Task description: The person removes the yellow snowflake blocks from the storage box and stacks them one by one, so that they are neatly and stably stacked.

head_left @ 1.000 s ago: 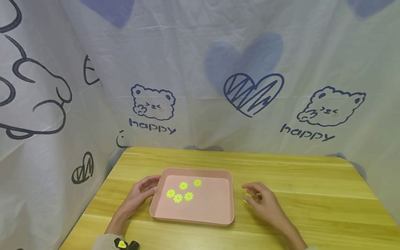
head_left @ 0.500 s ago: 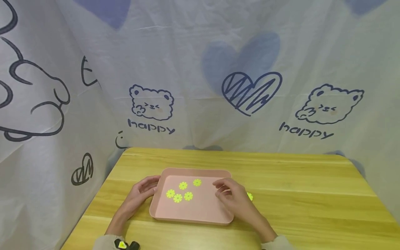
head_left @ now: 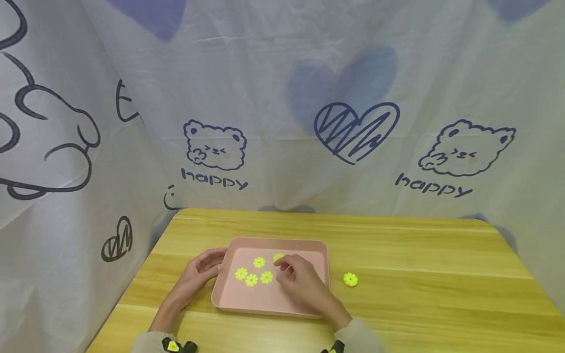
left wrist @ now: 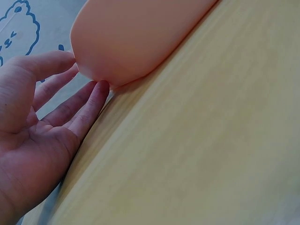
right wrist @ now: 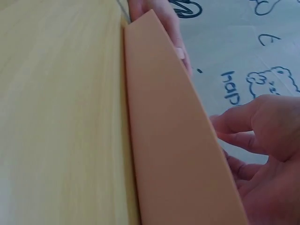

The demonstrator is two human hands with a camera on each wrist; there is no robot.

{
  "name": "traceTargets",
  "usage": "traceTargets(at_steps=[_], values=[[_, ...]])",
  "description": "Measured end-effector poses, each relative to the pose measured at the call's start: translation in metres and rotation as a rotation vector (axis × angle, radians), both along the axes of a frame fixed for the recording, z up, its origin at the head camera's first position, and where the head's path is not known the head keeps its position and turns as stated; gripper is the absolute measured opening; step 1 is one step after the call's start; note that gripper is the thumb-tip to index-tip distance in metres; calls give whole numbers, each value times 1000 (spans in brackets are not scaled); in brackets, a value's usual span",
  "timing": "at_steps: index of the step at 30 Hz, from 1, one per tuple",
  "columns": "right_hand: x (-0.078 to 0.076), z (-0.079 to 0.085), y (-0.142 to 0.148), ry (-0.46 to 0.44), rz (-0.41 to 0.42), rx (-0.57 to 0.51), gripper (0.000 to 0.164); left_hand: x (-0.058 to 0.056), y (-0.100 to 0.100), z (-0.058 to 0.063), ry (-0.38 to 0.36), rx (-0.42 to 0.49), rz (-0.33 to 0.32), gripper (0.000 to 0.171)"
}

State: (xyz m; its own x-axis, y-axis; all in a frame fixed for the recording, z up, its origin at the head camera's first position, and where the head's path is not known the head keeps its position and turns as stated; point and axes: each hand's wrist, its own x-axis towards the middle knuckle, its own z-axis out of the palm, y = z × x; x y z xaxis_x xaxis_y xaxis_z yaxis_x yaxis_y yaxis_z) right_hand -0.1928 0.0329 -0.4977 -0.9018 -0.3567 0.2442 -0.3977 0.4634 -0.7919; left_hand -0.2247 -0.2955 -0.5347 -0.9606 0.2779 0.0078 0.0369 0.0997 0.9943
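A shallow pink tray (head_left: 293, 304) holds several yellow-green notched discs, including one disc (head_left: 267, 277) near its middle. My left hand (head_left: 198, 272) touches the tray's left side from outside; in the left wrist view, the fingertips meet the wall (left wrist: 136, 37) and its lower corner. Over the tray's right half is my right hand (head_left: 304, 284), its fingers loosely bent and apart, with nothing visible between them. Those fingers partly cover the disc (head_left: 277, 256) at the far side. In the right wrist view, the tray wall (right wrist: 173, 126) hides some fingertips of the right hand (right wrist: 272, 140).
Another yellow-green disc (head_left: 350, 280) lies on the wooden table (head_left: 419, 274), right of the tray; it looks thick, perhaps stacked. A pale curtain (head_left: 273, 186) with hearts and bear drawings hangs behind the table and along the left side.
My right hand has moved left from the disc on the table to over the tray, uncovering that disc. My left hand and the tray have stayed in place.
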Motion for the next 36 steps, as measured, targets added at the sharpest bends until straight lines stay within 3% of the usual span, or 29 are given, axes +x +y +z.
traceTargets(at_steps=[8, 14, 18, 26, 36], values=[[-6, -5, -23, -67, -37, 126, 26, 1, 2, 1, -1, 4, 0, 50], [-6, -10, -33, -43, -92, 243, 26, 0, 3, 1, 6, 3, -12, 50], [-6, -12, -35, -26, -110, 258, 23, 0, 4, 2, -2, 9, -7, 49], [-5, -11, -28, -55, -82, 132, 25, 0, 3, 2, -13, 3, 4, 50], [0, -2, -10, -198, 5, -177, 19, 0, 1, 2, -16, -4, 15, 50]])
